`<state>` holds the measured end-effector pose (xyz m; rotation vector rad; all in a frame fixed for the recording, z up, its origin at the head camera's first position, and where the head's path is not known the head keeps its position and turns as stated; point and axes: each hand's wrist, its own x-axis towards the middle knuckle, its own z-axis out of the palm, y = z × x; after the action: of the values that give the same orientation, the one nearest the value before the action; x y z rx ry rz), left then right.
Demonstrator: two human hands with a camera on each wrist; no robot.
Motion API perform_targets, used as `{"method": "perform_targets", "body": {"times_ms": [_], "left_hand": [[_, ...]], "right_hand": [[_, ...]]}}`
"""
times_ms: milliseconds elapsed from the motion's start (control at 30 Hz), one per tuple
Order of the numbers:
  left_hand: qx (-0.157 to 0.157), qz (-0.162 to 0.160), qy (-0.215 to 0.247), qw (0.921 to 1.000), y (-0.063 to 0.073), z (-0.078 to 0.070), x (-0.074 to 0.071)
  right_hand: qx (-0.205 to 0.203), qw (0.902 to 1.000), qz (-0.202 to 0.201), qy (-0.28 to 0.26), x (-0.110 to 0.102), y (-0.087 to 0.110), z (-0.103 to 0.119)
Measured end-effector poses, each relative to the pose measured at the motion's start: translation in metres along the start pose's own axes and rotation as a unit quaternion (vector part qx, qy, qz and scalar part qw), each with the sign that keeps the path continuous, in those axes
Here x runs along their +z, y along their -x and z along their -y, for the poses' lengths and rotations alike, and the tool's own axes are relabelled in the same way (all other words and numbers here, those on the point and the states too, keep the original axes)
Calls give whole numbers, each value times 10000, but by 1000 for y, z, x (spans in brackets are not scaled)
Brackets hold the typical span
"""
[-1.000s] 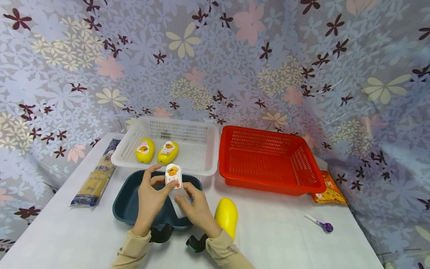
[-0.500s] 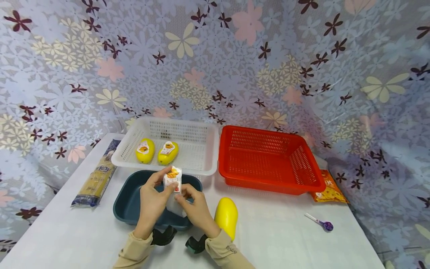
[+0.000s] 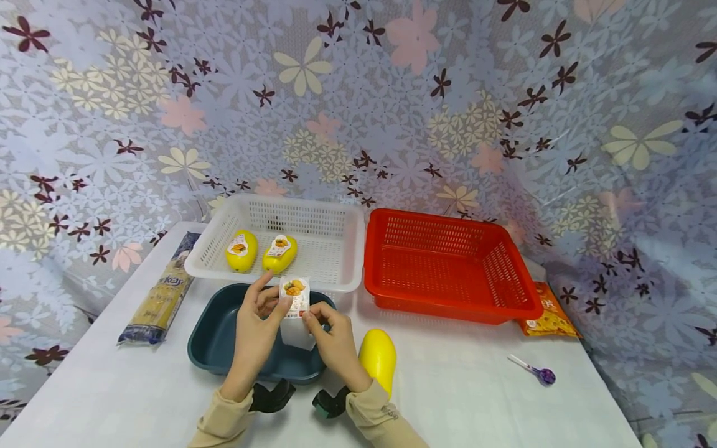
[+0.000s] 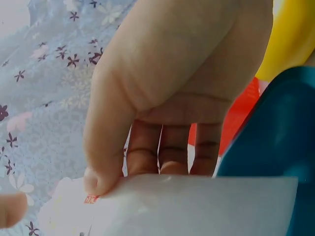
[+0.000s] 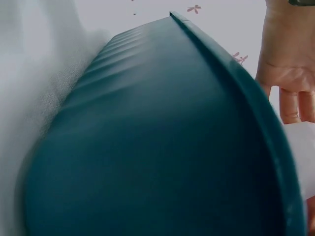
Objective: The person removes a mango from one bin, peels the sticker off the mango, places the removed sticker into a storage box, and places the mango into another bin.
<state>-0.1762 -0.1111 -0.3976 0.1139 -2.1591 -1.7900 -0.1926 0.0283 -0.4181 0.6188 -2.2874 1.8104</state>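
Shifted slightly rightward since the earlier frame, the printed label is held over the dark teal tub, a pale sheet showing below it. The left hand pinches the label's left edge under the thumb; the right hand pinches at its lower right corner. If this is peeling, as it seems, steady the left pinch, draw the sheet back low and slowly, and keep fingertips off any sticky face lest the label curl.
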Motion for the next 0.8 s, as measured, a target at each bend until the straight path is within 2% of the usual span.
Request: {"method": "perform_targets", "body": {"times_ms": [167, 300, 400, 500, 667, 800], "left_hand": [[-399, 15, 154, 9991, -2, -1, -2], [-494, -110, 53, 9987, -3, -2, -3], [-387, -216, -277, 9986, -4, 0, -5], [-213, -366, -632, 9971, -7, 4, -8], [173, -658, -1196, 9905, -10, 7, -16], [270, -741, -1456, 9862, -14, 11, -20]], "right_hand": [[-381, 9984, 239, 348, 5, -1, -23], [-660, 9959, 319, 533, 9, 0, -33], [-674, 9956, 391, 526, 9, 1, -34], [-487, 9959, 592, 486, 9, 2, -34], [-164, 9960, 768, 430, 6, 2, -32], [-160, 9961, 776, 387, 3, 2, -28]]}}
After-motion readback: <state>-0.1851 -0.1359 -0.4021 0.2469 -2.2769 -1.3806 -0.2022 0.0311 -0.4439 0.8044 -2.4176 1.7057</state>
